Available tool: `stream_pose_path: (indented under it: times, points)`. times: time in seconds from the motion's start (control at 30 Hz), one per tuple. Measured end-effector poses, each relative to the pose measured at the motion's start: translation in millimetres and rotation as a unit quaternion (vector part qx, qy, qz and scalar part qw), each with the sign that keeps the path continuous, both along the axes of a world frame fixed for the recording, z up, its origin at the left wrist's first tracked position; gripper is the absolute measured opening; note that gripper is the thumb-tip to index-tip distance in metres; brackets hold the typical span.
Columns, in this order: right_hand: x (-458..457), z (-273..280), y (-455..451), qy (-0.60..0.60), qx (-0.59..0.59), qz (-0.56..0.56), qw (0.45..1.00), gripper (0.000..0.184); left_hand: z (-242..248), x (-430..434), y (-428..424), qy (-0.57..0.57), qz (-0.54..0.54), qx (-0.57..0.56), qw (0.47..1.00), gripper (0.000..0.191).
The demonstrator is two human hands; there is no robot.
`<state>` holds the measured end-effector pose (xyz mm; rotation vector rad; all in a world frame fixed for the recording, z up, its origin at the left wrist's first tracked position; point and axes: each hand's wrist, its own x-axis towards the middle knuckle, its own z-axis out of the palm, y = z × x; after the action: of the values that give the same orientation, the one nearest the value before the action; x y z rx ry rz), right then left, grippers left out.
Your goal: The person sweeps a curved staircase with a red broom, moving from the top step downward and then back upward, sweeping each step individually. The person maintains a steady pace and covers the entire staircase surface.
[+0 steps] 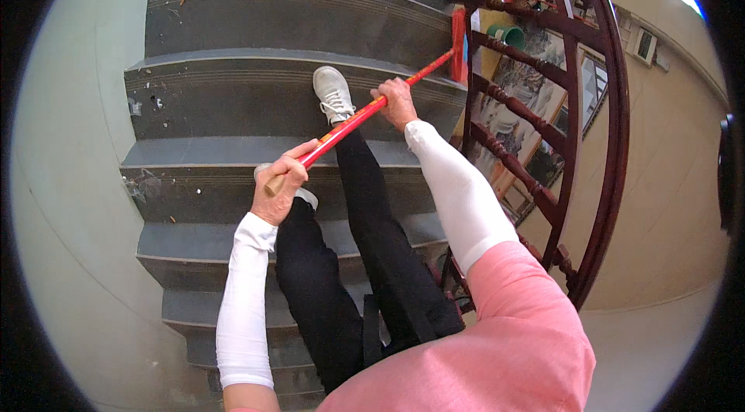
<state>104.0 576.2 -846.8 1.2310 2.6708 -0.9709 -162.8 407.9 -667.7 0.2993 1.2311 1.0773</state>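
Both of my hands grip a red broom handle that slants across the staircase. My left hand is closed around the handle near its tan end. Farther along the shaft, my right hand holds it closer to the broom head. The red broom head stands at the right end of a stair tread, against the foot of the banister. Grey stair treads with ribbed edges spread out before me. Crumpled clear plastic and small white scraps lie near the left wall.
A dark red wooden banister with turned balusters borders the stairs on the right. Beyond it, lower down, are a green bucket and a large picture. A pale wall encloses the left side. My white shoe rests on a step.
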Motion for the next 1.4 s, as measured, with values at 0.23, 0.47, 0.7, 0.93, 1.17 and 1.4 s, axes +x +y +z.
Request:
stream_pose_path:
  times: [0.23, 0.47, 0.7, 0.93, 1.17, 1.4]
  points:
    - [-144.8, 79.6, -15.5, 0.224, 0.063, -0.096, 0.968, 0.021, 179.2, -88.6, 47.1, 0.247, -0.067, 0.061, 0.965, 0.033]
    - [-309.3, 207.2, -24.4, 0.399, -0.042, -0.080, 0.912, 0.031, 351.6, -141.0, 51.7, 0.420, -0.124, 0.090, 0.894, 0.055]
    - [-175.3, 181.0, 2.9, 0.282, -0.006, 0.005, 0.959, 0.019, 284.3, -86.4, 40.2, 0.292, 0.003, 0.059, 0.955, 0.020]
    - [-124.4, 125.6, 20.7, 0.168, -0.028, -0.013, 0.985, 0.026, 222.5, -39.4, 67.3, 0.172, 0.081, 0.051, 0.980, 0.020]
    - [-314.5, 154.0, -34.6, 0.345, -0.063, -0.083, 0.933, 0.030, 326.8, -129.9, 59.4, 0.372, 0.012, 0.012, 0.928, 0.010]
    - [-359.7, 204.6, -24.8, 0.476, -0.251, -0.120, 0.835, 0.021, 378.4, -68.4, 70.6, 0.577, -0.058, 0.056, 0.813, 0.032]
